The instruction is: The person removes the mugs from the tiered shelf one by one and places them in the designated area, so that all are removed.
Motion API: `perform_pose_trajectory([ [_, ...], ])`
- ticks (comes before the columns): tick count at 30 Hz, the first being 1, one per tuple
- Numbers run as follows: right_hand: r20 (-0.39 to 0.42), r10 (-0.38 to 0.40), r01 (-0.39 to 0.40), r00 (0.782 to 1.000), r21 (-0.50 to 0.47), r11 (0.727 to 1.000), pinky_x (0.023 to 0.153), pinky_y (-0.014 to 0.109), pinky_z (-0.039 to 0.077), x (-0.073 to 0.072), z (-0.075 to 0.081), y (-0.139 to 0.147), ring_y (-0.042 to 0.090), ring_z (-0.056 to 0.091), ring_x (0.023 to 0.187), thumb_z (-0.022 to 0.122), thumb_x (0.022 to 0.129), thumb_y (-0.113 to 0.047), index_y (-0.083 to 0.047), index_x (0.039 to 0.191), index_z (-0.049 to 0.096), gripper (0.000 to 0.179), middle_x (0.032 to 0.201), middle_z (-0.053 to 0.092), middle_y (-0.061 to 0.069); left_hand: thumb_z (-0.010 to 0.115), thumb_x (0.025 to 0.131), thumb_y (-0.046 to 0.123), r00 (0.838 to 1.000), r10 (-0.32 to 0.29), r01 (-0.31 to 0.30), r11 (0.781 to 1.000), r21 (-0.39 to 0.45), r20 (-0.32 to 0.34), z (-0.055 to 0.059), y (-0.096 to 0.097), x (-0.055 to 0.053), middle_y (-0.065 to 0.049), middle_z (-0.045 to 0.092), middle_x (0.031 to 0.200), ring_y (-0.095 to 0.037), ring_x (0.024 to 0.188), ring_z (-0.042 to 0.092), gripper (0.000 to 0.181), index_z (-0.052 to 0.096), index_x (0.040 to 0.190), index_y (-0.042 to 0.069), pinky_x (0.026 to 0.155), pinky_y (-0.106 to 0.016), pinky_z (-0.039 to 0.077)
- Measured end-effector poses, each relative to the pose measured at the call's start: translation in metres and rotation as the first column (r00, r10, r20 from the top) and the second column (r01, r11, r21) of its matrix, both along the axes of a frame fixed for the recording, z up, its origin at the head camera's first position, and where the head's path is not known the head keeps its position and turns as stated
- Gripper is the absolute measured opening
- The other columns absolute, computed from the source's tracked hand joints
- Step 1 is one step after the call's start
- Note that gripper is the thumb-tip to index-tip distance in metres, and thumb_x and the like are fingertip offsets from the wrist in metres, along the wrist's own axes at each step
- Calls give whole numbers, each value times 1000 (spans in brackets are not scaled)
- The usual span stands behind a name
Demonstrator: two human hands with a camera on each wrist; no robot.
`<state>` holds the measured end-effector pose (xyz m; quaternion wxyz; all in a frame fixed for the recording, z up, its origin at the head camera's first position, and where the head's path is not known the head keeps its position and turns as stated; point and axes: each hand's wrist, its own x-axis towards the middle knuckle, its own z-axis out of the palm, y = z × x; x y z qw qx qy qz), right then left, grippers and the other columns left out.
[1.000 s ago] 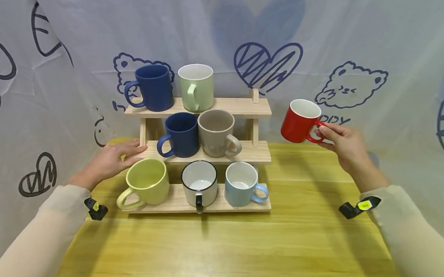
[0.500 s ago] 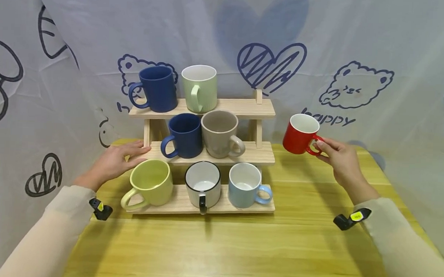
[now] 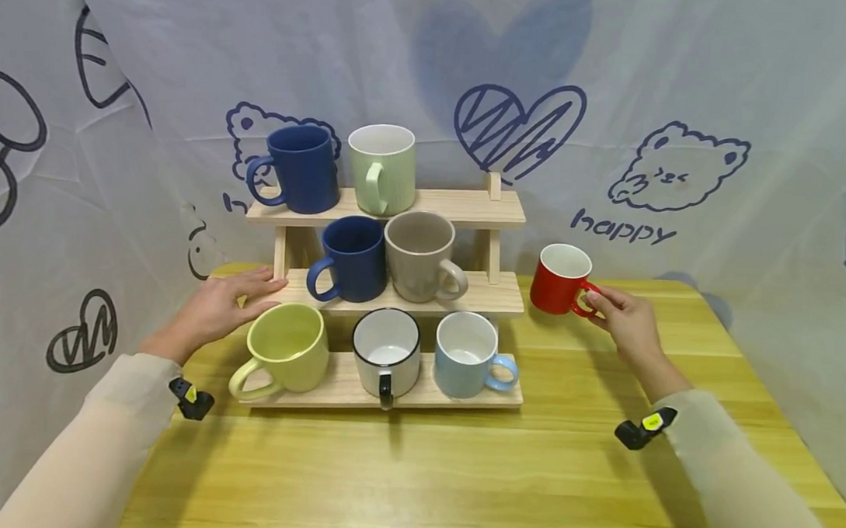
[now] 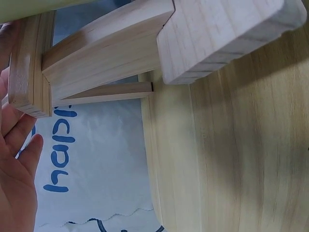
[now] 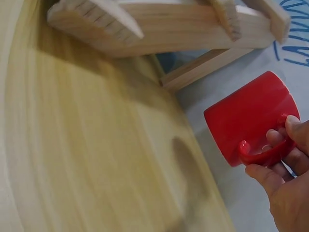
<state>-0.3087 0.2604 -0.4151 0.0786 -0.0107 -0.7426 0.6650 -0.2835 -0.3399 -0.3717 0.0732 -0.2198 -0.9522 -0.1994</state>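
Observation:
My right hand point(image 3: 627, 324) pinches the handle of a red mug point(image 3: 553, 288) with a white inside, to the right of the wooden rack. In the right wrist view the red mug point(image 5: 251, 118) is apart from the tabletop, and its shadow falls on the wood. My left hand point(image 3: 218, 307) rests its fairly straight fingers at the left end of the middle shelf point(image 3: 492, 294). Up close, the left hand point(image 4: 17, 164) touches that board's end point(image 4: 31, 67); part of the hand is out of view.
The top shelf point(image 3: 467, 207) bears a blue mug point(image 3: 303, 170) and a pale green mug point(image 3: 391, 170). On the middle one stand a blue mug point(image 3: 356, 265) and a taupe mug point(image 3: 412, 264). Yellow-green point(image 3: 297, 364), black-rimmed white point(image 3: 405, 372) and light-blue mugs point(image 3: 457, 374) stand in front.
My right hand has lowered the red mug, then brought it slightly left toward the rack, keeping its hold on the handle. The left hand stays at the shelf's end.

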Motion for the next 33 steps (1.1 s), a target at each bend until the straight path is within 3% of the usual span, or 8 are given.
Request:
perform_pose_trajectory([
  [5, 22, -4, 2, 1000, 106, 994, 82, 26, 54, -2, -13, 0, 0, 63, 88, 61, 98, -14, 15, 131, 53, 44, 98, 65, -7, 62, 97, 36, 1000, -1, 1, 1000, -4, -1, 0, 1, 0, -17, 47, 145, -44, 132, 42, 45, 60, 136, 14, 106, -65, 30],
  [10, 20, -17, 14, 1000, 156, 988, 83, 28, 54, -5, -25, -2, 5, 65, 91, 61, 98, -14, 13, 128, 57, 41, 110, 67, 12, 62, 97, 37, 1000, 9, -9, 1000, -5, 4, -1, 1, 0, -17, 47, 145, -43, 133, 42, 45, 60, 136, 15, 106, -65, 30],
  [14, 14, -20, 17, 1000, 194, 981, 83, 30, 55, -6, -32, -3, 6, 66, 90, 61, 98, -15, 12, 127, 58, 40, 114, 66, 19, 63, 96, 38, 1000, 16, -16, 1000, -5, -1, -2, 1, 0, -16, 48, 145, -43, 132, 42, 45, 61, 135, 15, 105, -65, 30],
  [22, 21, -15, 11, 1000, 178, 984, 87, 32, 53, -5, -39, -8, 5, 64, 94, 60, 99, -15, 13, 129, 56, 41, 126, 57, 32, 62, 96, 39, 1000, 13, -13, 1000, 2, -9, -5, 0, -3, -17, 48, 144, -44, 131, 43, 46, 61, 135, 14, 104, -65, 31],
  [33, 26, -27, 22, 999, 158, 987, 89, 33, 53, -2, -45, -13, 2, 63, 93, 59, 99, -16, 12, 129, 57, 41, 125, 58, 31, 64, 96, 37, 1000, 12, -11, 1000, 13, -29, -7, -1, -4, -16, 49, 143, -43, 130, 45, 44, 63, 133, 15, 104, -65, 32],
])
